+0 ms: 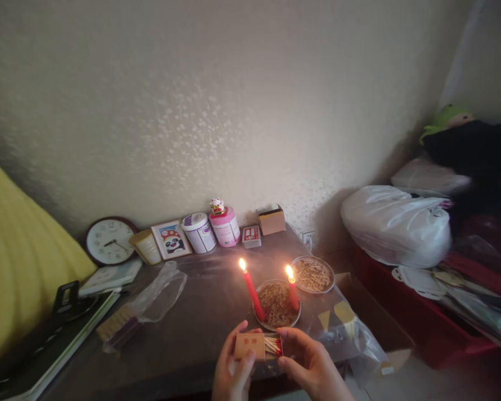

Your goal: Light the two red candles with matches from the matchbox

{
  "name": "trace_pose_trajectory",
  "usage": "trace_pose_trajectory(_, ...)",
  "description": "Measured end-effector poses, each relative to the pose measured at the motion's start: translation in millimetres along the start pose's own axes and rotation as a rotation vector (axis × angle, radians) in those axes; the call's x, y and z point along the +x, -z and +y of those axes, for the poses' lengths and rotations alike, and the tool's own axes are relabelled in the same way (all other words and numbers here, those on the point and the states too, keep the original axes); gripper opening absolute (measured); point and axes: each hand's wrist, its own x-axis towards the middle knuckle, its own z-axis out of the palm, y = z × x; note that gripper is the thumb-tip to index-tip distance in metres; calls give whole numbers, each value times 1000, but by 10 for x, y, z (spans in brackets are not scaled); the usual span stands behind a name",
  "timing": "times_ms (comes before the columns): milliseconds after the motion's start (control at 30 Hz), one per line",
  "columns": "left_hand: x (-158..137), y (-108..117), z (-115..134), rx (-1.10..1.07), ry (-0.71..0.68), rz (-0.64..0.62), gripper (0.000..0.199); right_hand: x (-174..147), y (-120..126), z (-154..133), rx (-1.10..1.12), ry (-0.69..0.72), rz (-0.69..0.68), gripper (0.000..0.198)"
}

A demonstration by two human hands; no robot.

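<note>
A half-open matchbox [256, 346] sits at the near counter [200, 312] edge, its sleeve pinched in the left hand [231, 370] fingers and its tray of matches gripped by the right hand [309, 365] fingers, just near of a plate [275, 306] with two lit candles [253, 292].

Matt cardboard matchbox [250, 345], wooden matches [273, 346], glossy wax candles [253, 292], crinkled clear plastic bag [158, 295].
</note>
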Motion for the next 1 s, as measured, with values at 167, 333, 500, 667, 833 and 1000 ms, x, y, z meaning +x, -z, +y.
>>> trace_pose_trajectory(167, -41, -80, -57, -65, 146, 12, 43, -1, 0, 51, -174, 57, 24, 38)
trace_pose_trajectory(333, -19, -73, -107, -32, 176, 81, 39, -13, 36, 114, -413, 64, 46, 37)
trace_pose_trajectory(500, 5, -43, -177, 65, 93, 113, 43, -18, 65, 78, -627, 206, 83, 23)
trace_pose_trajectory(667, -1, -3, -302, 249, 6, 131, 44, -19, 79, 85, -868, 233, 75, 14)
trace_pose_trajectory(833, -21, 23, -420, 434, -80, 154, 44, -28, 92, 139, -1058, 309, 78, 17)
trace_pose_trajectory(1000, -5, 57, -462, 455, -58, 131, 49, -34, 82, 136, -1163, 383, 27, 20)
